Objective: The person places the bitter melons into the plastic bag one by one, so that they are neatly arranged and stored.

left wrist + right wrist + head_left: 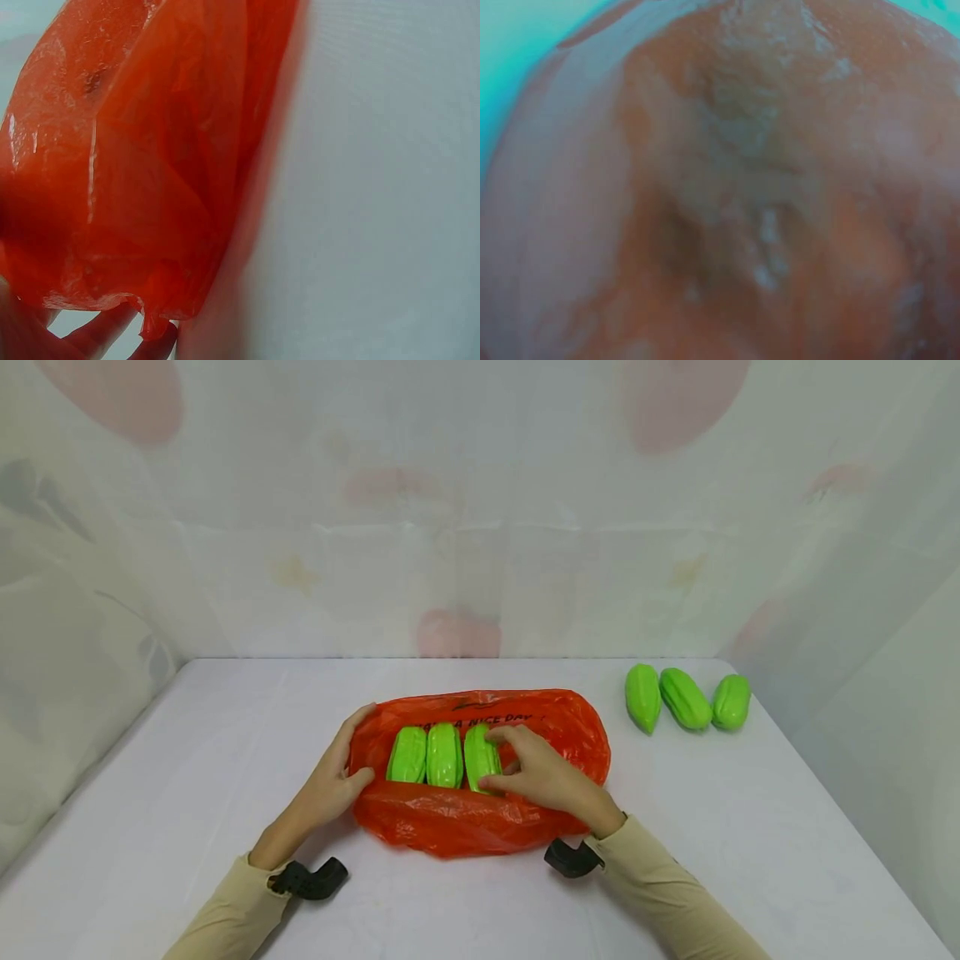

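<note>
A red plastic bag [480, 818] lies with its mouth spread wide, printed lettering on its far inner wall. Three shiny green star fruits sit side by side in it: a left one [407, 755], a middle one [445, 756] and a right one [480, 757]. My right hand [536, 768] reaches over the bag's near rim and holds the right star fruit between thumb and fingers. At the bag's left end, my left hand [337, 768] grips the rim. In the left wrist view, fingers [101, 330] curve round the red plastic. The right wrist view is blurred.
Three more green star fruits lie at the table's far right: one pointing toward me [642, 697], a slanted one [686, 699] and one near the edge [731, 702]. A patterned curtain [480, 568] hangs behind the white table [187, 760]. Black wrist mounts [311, 881] stick out at both cuffs.
</note>
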The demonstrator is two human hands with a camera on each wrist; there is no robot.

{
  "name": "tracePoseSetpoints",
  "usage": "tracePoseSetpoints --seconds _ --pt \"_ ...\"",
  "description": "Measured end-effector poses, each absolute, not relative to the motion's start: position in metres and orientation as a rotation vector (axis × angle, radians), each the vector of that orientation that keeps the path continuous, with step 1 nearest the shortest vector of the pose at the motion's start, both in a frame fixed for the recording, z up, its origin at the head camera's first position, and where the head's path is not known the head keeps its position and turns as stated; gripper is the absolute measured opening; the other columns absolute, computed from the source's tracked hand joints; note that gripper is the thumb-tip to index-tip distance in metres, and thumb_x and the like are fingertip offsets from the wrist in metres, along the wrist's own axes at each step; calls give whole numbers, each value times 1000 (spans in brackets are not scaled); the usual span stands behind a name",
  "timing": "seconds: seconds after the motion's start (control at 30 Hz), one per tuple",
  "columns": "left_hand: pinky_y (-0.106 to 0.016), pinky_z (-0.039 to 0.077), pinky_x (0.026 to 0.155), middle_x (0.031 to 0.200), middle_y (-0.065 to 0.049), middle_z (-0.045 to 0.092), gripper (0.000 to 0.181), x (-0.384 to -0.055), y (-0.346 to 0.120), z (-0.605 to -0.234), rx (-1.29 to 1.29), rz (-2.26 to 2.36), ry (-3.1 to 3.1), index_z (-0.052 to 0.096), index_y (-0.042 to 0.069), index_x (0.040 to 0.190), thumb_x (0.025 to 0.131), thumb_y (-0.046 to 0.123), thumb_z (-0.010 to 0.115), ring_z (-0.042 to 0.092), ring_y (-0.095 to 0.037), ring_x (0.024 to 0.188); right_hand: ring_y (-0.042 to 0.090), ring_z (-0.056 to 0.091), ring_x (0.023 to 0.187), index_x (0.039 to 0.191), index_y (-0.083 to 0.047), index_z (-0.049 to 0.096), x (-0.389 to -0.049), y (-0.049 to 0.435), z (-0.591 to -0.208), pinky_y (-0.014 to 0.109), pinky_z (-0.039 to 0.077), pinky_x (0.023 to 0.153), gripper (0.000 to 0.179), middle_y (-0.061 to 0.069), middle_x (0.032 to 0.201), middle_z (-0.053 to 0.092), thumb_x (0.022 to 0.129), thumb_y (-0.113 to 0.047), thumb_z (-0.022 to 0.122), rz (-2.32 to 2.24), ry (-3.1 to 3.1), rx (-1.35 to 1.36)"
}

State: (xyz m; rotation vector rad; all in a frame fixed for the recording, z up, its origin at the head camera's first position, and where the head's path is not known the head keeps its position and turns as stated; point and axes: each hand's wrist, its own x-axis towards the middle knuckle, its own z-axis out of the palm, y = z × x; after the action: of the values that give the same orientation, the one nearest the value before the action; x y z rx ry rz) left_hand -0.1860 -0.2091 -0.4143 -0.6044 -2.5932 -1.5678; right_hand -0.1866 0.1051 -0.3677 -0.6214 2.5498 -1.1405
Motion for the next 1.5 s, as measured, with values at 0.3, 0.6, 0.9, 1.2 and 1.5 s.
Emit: tracePoseSetpoints --seconds 0.3,0.6,0.9,1.2,1.5 --pt "-10 26 105 157 -13 32 84 -186 -209 -415 -611 -1577 -2583 21 15 157 83 -14 46 34 -30 139 13 67 92 142 -9 48 -185 104 -367 33 55 88 68 8 142 51 85 -32 77 -1113 2572 -627" --pt "-9 28 104 157 -14 32 84 -187 -209 -415 -616 -1581 -2575 21 15 157 83 -14 46 36 -30 138 14 69 95 141 -10 48 -187 108 -363 30 57 84 66 8 139 54 85 -29 78 -1137 2558 -602" --pt "-8 26 104 157 -13 32 84 -187 -210 -416 -618 -1583 -2573 21 16 157 83 -15 46 34 -30 139 26 64 110 139 -8 52 -190 114 -357 33 56 86 61 8 129 61 86 -27 76 -1161 2567 -646" --pt "-12 27 105 157 -13 33 83 -187 -208 -415 -615 -1579 -2573 21 14 157 83 -15 46 35 -30 139 30 65 111 134 -7 56 -193 124 -352 37 56 89 52 12 131 63 88 -23 74 -1196 2589 -738" --pt "-11 27 105 156 -14 33 83 -187 -209 -416 -616 -1584 -2561 22 14 157 82 -15 46 36 -30 138 31 63 116 130 -13 60 -196 135 -343 47 53 96 45 7 128 66 89 -24 73 -1161 2657 -764"
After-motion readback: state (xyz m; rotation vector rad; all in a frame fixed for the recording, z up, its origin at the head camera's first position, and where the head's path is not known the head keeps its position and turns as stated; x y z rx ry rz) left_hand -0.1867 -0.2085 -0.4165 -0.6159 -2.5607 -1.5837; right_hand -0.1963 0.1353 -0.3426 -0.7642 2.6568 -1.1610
